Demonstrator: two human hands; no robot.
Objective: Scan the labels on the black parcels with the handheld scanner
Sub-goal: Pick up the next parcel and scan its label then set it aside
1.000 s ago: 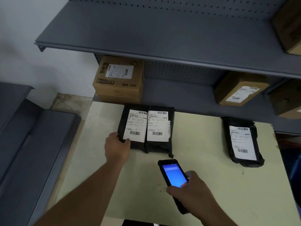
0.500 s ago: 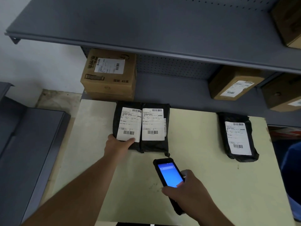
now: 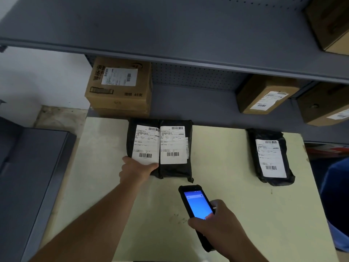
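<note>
— What have the hands got hold of?

— The right hand is wrapped around the lower part of the handheld scanner, fingers closed round its body and the thumb lying on the bottom of the lit blue screen. The scanner hangs above the pale tabletop, its top end aimed toward the pair of parcels.

— And the left hand?

— The left hand sits at the near left corner of the left black parcel, thumb pressed on the bottom edge of its white label. The other fingers are hidden behind or under the parcel's edge, so I cannot tell if it is truly gripped or only pinned down.

— Where do the parcels lie?

— Two lie side by side, touching, at the far edge of the tabletop; the second black parcel is on the right of the pair. A third black parcel lies well apart to the right. All three show labels face up — barcodes top and bottom.

— Behind them?

— Cardboard boxes on a grey shelf.
</note>
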